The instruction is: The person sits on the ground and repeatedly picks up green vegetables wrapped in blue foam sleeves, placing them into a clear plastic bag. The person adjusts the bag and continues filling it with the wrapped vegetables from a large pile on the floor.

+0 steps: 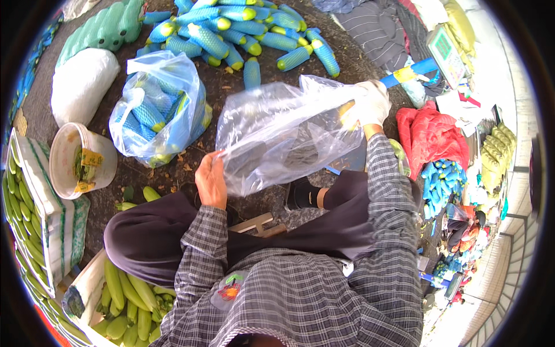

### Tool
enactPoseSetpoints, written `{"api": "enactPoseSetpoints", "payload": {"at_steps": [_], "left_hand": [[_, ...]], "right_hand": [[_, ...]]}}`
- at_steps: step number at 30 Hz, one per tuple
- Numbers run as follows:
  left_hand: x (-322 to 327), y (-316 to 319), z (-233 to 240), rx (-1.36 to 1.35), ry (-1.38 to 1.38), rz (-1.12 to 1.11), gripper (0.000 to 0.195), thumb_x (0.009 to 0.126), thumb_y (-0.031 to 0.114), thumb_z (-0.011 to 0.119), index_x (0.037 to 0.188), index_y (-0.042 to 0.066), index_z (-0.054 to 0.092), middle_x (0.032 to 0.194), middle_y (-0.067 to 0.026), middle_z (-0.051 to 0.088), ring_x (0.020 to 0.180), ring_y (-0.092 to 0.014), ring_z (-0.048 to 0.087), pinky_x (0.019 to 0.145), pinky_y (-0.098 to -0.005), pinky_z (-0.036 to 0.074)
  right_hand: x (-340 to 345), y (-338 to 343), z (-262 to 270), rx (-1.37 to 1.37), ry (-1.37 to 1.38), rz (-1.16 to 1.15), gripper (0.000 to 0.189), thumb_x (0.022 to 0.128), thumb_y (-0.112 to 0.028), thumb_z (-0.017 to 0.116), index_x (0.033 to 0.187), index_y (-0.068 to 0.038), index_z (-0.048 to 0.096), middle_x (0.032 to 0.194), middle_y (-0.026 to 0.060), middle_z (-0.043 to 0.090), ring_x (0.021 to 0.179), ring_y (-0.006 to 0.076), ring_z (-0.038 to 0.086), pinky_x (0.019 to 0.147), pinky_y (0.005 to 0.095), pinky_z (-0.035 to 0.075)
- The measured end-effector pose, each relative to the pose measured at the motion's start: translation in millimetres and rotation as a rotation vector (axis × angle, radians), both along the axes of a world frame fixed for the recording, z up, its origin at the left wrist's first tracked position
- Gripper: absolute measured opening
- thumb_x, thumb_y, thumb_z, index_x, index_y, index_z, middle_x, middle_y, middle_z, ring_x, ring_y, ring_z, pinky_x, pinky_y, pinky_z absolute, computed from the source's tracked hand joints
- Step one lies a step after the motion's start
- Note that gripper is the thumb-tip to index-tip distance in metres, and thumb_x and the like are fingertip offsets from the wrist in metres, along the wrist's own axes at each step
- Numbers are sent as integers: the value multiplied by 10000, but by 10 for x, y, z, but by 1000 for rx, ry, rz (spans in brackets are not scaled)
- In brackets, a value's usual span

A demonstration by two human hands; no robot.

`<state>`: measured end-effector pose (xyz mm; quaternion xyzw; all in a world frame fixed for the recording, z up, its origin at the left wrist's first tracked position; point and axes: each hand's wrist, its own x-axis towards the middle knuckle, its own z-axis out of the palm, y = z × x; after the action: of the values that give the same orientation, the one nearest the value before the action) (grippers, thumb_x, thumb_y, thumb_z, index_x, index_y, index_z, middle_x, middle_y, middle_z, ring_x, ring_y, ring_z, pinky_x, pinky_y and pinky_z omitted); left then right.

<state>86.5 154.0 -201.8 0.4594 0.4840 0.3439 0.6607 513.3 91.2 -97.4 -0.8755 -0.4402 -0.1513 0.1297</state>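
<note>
A clear plastic bag (277, 134) is stretched between my two hands, and I see nothing packed in it. My left hand (211, 180), bare, pinches the bag's near left edge between thumb and fingers. Wearing a white glove, my right hand (370, 104) grips the other end beside the scale's blue post (412, 71). Left of the stretched bag stands an upright plastic bag (160, 115) filled with long green vegetables in blue foam net sleeves. Beyond, a loose heap of sleeved vegetables (234, 32) lies on the dark ground.
A white plastic bucket (104, 152) lies tilted at left, near a foam box of green vegetables (60, 208). Another box of long green vegetables (130, 303) stands by my left knee. A digital scale display (444, 50) and a red jacket (433, 134) are at right.
</note>
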Motion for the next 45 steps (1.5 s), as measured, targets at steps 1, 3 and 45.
{"api": "enactPoseSetpoints", "payload": {"at_steps": [1,3,45], "left_hand": [[26,-51,-66,24,7,-8,288,1044,210,657,1187,-34,714,972,18,676,835,-53,548,745,-219,441],[250,-190,-215,49,129,-77,478,883,315,871,1199,-14,730,1042,-104,790,928,-156,712,871,-323,555],[-346,-403,334,-82,242,106,815,886,168,874,1529,-53,425,1474,-152,515,1313,-251,526,1125,-394,429]], "right_hand": [[45,-38,-67,361,441,-92,153,976,-209,683,1025,-90,766,910,84,732,785,228,712,713,405,580],[767,-428,-585,765,1243,-117,225,1041,-238,635,1034,-55,765,966,75,772,790,167,711,712,345,579],[-858,-418,-909,-396,605,-22,361,953,-279,643,1255,-86,600,1006,211,760,982,438,736,853,553,562]]}}
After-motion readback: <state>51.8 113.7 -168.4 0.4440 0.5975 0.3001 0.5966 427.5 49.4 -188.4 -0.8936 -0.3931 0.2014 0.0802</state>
